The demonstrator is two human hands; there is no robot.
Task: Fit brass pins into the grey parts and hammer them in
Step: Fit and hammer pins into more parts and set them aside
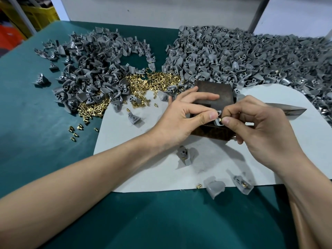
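My left hand pinches a small grey part between thumb and forefinger, over a rusty brown metal block. Against that part my right hand pinches a brass pin at thumb and fingertip. A dark metal tool juts out to the right from behind my right hand; who holds it I cannot tell. Loose brass pins lie heaped behind the block. A pile of grey parts spreads at the left.
A far larger heap of grey parts, some with pins, fills the right. A white sheet covers the green table and carries several stray grey parts and pins. A white wall stands behind.
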